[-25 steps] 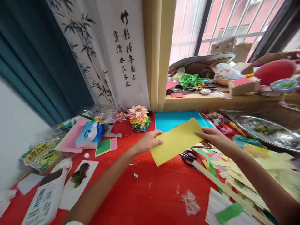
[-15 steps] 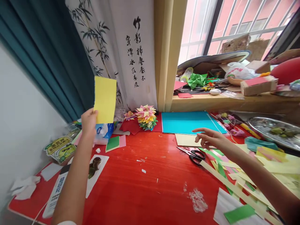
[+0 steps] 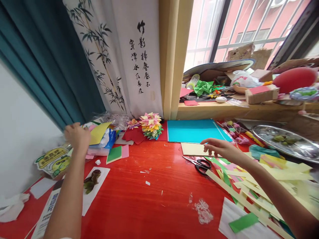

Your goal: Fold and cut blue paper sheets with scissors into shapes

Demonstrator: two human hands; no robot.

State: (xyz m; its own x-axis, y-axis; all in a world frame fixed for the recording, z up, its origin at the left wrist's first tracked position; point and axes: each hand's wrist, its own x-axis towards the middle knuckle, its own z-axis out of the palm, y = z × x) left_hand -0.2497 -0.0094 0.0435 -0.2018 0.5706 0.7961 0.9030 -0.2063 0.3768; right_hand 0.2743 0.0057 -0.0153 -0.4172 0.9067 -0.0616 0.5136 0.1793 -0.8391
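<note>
My left hand [image 3: 77, 136] is at the back left, its fingers bent round the near edge of a yellow paper sheet [image 3: 100, 132]. The sheet tilts low over a blue and white tissue pack [image 3: 106, 143]; whether it rests on the pack I cannot tell. My right hand [image 3: 215, 147] hovers with loosely spread fingers, holding nothing. Below it are a stack of cream paper [image 3: 190, 149] and black-handled scissors [image 3: 199, 163] with the blades pointing left. Green and pink paper pieces [image 3: 117, 154] lie just right of the tissue pack.
A folded-paper model [image 3: 151, 126] stands at the back beside blue sheets [image 3: 190, 131]. Paper strips [image 3: 249, 186] cover the right side, near a metal tray [image 3: 296, 146]. At left are brown pods on white paper [image 3: 93, 200] and a green-yellow package [image 3: 54, 162].
My left hand has moved left and down, and the yellow sheet has gone from upright to nearly flat by the tissue pack. My right hand stays over the cream paper. The view has shifted slightly right.
</note>
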